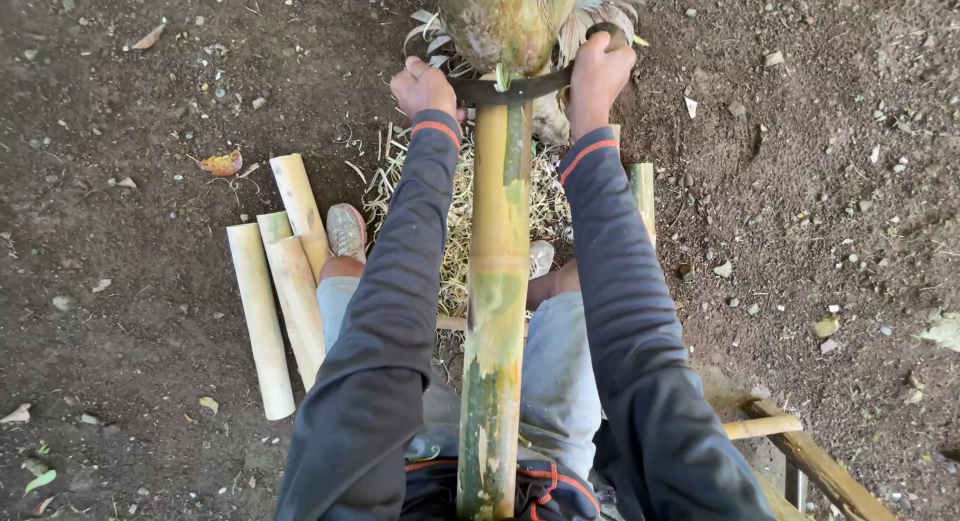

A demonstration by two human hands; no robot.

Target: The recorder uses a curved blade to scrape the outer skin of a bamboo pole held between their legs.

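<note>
A long bamboo pole [497, 301], part green and part scraped yellow, runs from my lap up the middle of the view. Across it near the top lies a dark two-handled scraping blade [510, 89]. My left hand [424, 86] grips its left end and my right hand [598, 73] grips its right end. Both arms are stretched out in dark sleeves. Beyond the blade the pole is still green and ragged husk hangs beside it.
Several peeled bamboo pieces [275, 281] lie on the dirt at the left. Pale shavings [455, 221] are piled under the pole near my feet. A wooden frame [800, 451] stands at the lower right. Stones and dry leaves dot the soil.
</note>
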